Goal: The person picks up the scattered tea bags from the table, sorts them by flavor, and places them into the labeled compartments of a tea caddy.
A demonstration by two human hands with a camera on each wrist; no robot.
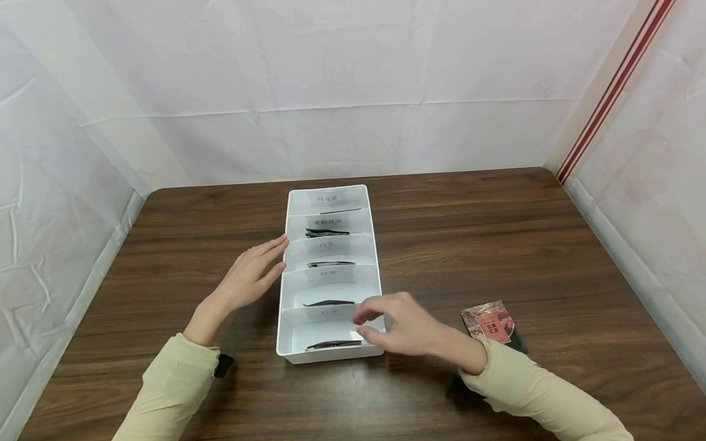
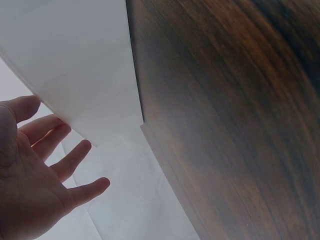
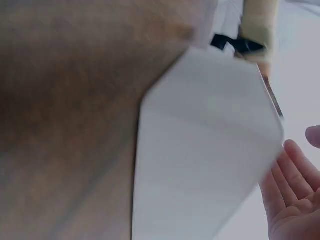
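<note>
White divided tray (image 1: 331, 197) in the middle of the wooden table (image 1: 496, 233), left hand (image 1: 250, 275) flat with straight fingers against its left wall, right hand (image 1: 399, 324) at its near right corner, fingers loosely bent, seemingly holding nothing, tea packet (image 1: 489, 321) just beside the right wrist.

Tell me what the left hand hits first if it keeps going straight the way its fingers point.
The left hand points right and away, its fingertips at the left wall of the white divided tray. It would likely meet that wall at once; contact may already exist, though depth is unclear.
</note>
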